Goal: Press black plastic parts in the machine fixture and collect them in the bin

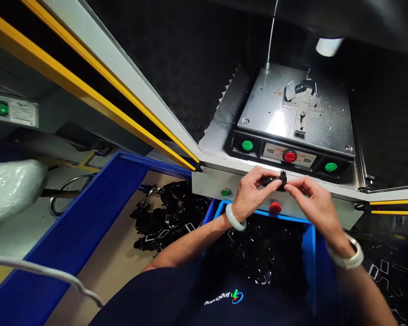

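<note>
Both hands hold a small black plastic part [283, 180] between them, just in front of the machine's front edge. My left hand [255, 190] is closed on its left side with thumb and fingers. From the right, my right hand [309, 197] pinches the same part with thumb and fingertips. Beyond them is a metal base plate [261, 102] carrying a fixture [302, 122]. Another black part [305, 86] lies in the top of that fixture. Below my hands stands a blue bin [311, 253] with many dark parts in it.
A control strip below the plate has a red button [289, 156] between green buttons [247, 145]. Another red button [275, 207] sits on the front panel. More black parts [177, 208] lie left on a blue-edged table [98, 222]. A yellow-striped frame [98, 99] slants across the left.
</note>
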Action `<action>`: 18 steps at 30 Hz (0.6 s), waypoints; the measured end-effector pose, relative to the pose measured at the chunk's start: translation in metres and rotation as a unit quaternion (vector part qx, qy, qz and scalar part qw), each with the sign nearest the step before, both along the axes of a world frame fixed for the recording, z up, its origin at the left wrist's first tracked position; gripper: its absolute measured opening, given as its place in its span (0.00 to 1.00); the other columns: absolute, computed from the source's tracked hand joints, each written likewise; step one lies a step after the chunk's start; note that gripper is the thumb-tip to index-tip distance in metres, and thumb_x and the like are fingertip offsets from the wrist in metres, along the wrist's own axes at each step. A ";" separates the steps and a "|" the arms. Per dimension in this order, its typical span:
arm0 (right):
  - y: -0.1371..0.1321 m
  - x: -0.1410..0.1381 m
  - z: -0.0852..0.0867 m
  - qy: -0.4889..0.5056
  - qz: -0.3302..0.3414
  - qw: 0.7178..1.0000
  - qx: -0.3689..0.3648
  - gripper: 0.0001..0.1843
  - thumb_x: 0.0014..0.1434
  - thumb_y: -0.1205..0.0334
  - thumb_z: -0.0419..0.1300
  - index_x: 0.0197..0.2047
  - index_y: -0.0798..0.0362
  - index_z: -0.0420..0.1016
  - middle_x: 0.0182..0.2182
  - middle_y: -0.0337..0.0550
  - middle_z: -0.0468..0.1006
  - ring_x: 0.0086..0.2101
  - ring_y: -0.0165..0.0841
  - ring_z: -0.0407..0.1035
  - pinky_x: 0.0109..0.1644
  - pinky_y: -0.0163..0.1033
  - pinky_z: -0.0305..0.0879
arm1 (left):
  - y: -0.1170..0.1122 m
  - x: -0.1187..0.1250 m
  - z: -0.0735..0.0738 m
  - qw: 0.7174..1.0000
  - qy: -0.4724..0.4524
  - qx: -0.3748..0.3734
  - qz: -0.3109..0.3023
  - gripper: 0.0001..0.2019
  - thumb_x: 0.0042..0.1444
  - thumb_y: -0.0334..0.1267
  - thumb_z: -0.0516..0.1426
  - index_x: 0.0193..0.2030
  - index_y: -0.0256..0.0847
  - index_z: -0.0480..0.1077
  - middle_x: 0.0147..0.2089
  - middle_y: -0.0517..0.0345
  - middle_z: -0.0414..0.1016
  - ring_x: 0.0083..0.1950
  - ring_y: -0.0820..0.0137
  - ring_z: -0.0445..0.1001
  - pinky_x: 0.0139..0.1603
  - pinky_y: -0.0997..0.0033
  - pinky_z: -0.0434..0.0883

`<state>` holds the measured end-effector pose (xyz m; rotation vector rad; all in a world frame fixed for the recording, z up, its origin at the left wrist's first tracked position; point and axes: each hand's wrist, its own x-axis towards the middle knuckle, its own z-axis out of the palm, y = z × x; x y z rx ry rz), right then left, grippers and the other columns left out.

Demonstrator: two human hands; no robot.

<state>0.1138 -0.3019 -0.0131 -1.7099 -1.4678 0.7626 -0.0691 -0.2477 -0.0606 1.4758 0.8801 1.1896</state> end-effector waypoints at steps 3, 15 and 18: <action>0.084 0.018 0.034 -0.118 -0.045 0.985 0.115 0.14 0.69 0.51 0.63 0.49 0.50 0.83 0.46 0.46 0.85 0.46 0.38 0.78 0.54 0.47 0.73 | 0.058 0.013 0.027 0.999 -0.010 0.032 0.036 0.05 0.64 0.36 0.67 0.44 0.38 0.80 0.40 0.55 0.81 0.34 0.74 0.78 0.34 0.75 0.77; 0.146 0.071 0.075 -0.283 -0.044 0.935 0.209 0.28 0.63 0.41 0.67 0.59 0.51 0.80 0.49 0.51 0.82 0.47 0.43 0.75 0.57 0.51 0.72 | 0.267 0.102 0.091 0.993 0.046 -0.059 0.096 0.06 0.68 0.32 0.65 0.37 0.38 0.76 0.41 0.56 0.81 0.46 0.69 0.81 0.54 0.58 0.82; 0.018 0.098 0.066 -0.339 -0.050 0.933 0.109 0.34 0.62 0.29 0.62 0.60 0.44 0.81 0.48 0.49 0.82 0.45 0.45 0.76 0.54 0.54 0.72 | 0.304 0.137 0.078 0.995 0.091 0.007 0.043 0.06 0.65 0.32 0.66 0.36 0.38 0.76 0.39 0.56 0.81 0.42 0.72 0.79 0.55 0.59 0.81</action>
